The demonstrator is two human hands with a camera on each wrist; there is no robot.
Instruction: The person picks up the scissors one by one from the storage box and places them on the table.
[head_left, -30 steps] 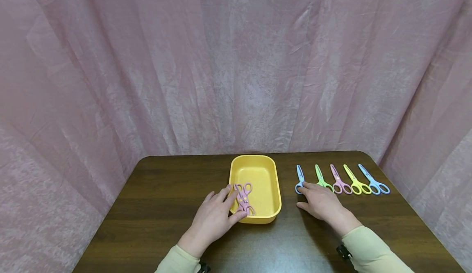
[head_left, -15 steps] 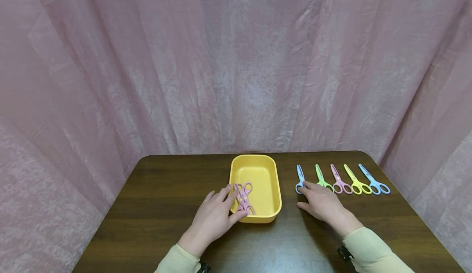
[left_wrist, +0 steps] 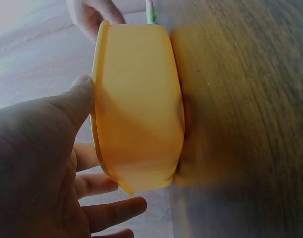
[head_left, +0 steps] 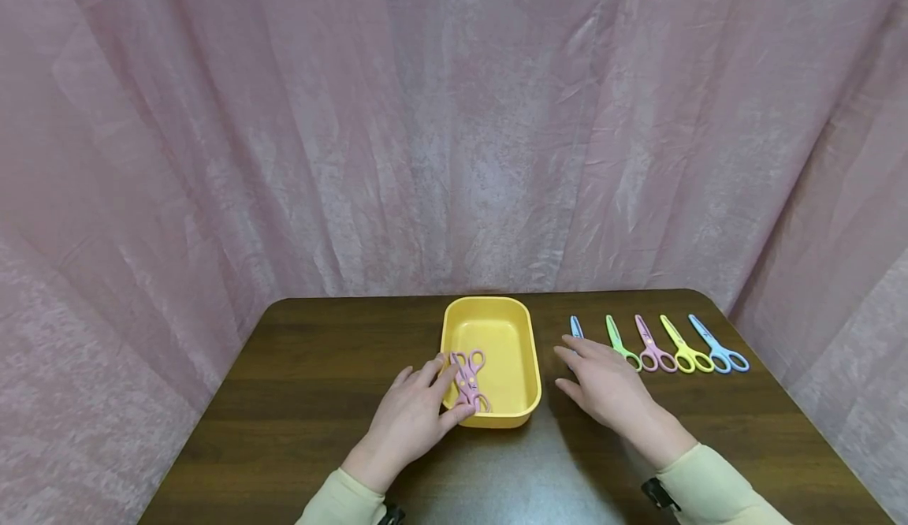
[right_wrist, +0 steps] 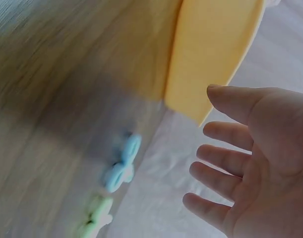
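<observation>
Head view: blue scissors (head_left: 577, 328) on the table (head_left: 326, 383), under the right hand (head_left: 603, 383); tip toward the far edge, long axis running away from the person; handle loops hidden there, seen in the right wrist view. Right hand raised, fingers spread, nothing between them. Farther right in a row, points away and leaning left: green scissors (head_left: 619, 345), pink scissors (head_left: 649, 344), yellow scissors (head_left: 682, 344), end blue scissors (head_left: 711, 344). Left hand (head_left: 411, 418) at the near-left corner of the yellow tray (head_left: 514, 383), thumb and fingers apart, touching its rim; inside, tray-side pink scissors (head_left: 470, 383), lengthwise. Tray smooth, corners rounded, long axis near-to-far; far rim close to the table's far edge; dark wood grain shows between tray and blue scissors; folded pink curtain (head_left: 454, 115) behind, velvety.
</observation>
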